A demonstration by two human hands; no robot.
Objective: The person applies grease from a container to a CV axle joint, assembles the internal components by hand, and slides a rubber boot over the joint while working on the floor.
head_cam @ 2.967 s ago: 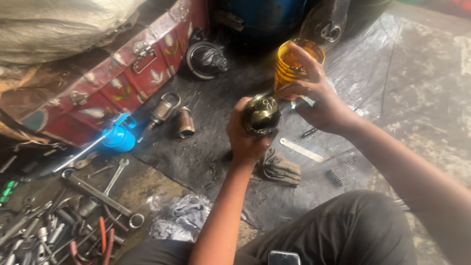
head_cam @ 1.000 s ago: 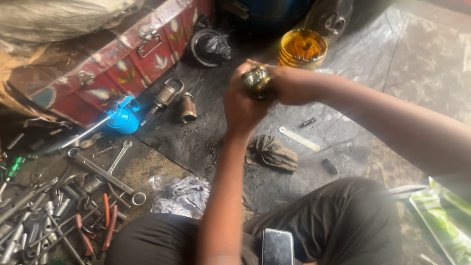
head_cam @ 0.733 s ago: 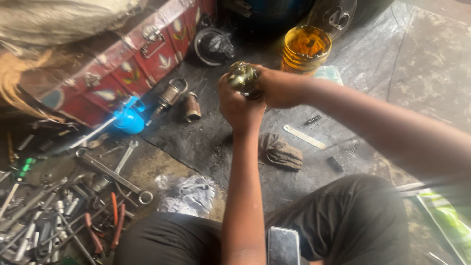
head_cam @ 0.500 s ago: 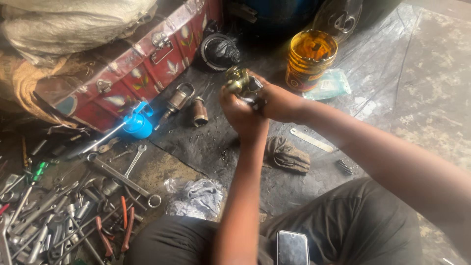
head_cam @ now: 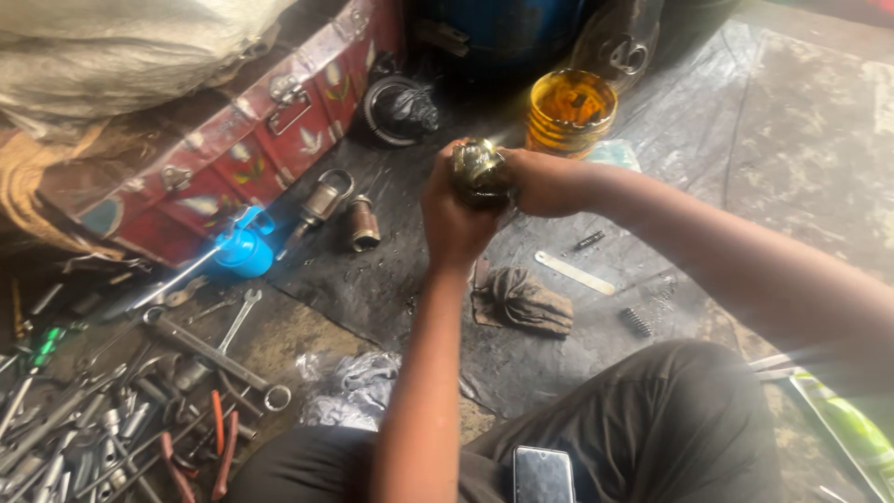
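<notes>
- Head view: the left hand (head_cam: 453, 216) and the right hand (head_cam: 543, 183) are together above the floor, both wrapped around one dark, oily metal part (head_cam: 480, 173), which sits pinched between them with its shiny top showing.
- The left hand grips the part from the near side with the fingers curled round it; the right hand closes on it from the far right side, the forearm running off toward the lower right edge.
- Just beyond the right hand stands a yellow container of amber liquid (head_cam: 570, 111) on a dark plastic sheet (head_cam: 708, 140).
- Below the hands lies a crumpled dirty rag (head_cam: 523, 301); to its right are a flat metal strip (head_cam: 575, 273) and a small spring (head_cam: 636, 322).
- Left of the left hand lie two brass-coloured cylinders (head_cam: 364, 224), and farther left a blue oil can (head_cam: 242, 248).
- Beyond them a red painted metal box (head_cam: 261, 149) stands along the far left.
- Well to the lower left of the hands is a heap of spanners and loose tools (head_cam: 121, 410).
- A phone (head_cam: 543, 475) rests on the person's lap, beneath the left forearm.
</notes>
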